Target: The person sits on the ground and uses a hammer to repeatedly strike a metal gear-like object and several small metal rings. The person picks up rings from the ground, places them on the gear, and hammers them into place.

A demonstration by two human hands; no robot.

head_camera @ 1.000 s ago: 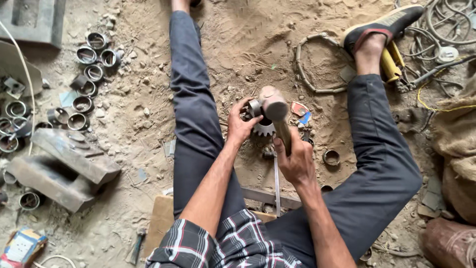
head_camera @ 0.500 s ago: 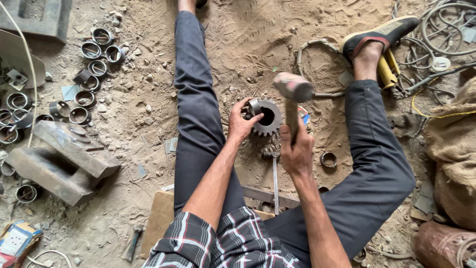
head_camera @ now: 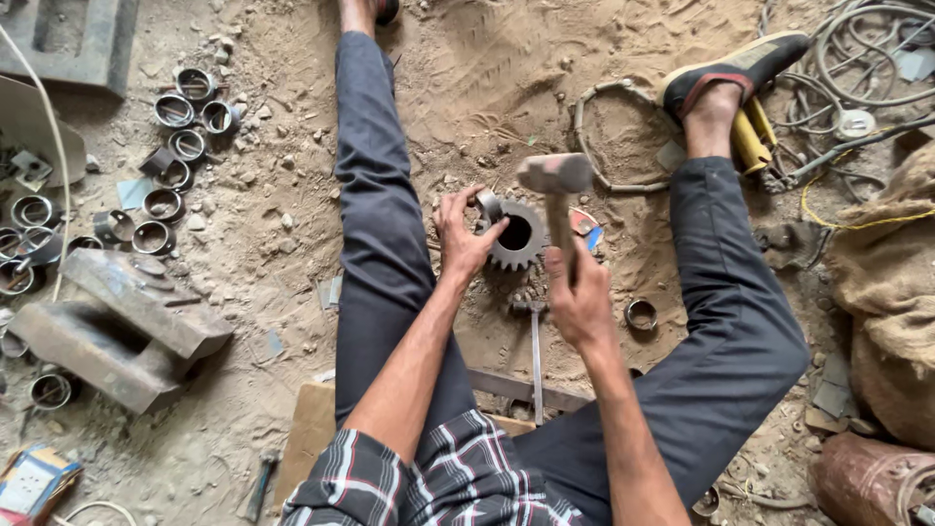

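Dark grey steel on the toothed gear (head_camera: 517,236), dull grey-brown on the hammer (head_camera: 555,175) head, pale wood on its handle. Navy trousers (head_camera: 375,195), a shirt (head_camera: 458,477) checked in black, white and red — and a black shoe (head_camera: 740,66) with tan sole and red lining. Tan sandy floor (head_camera: 292,175), silvery grey rings (head_camera: 175,146), a yellow wire (head_camera: 828,219), brown sacking (head_camera: 891,282).
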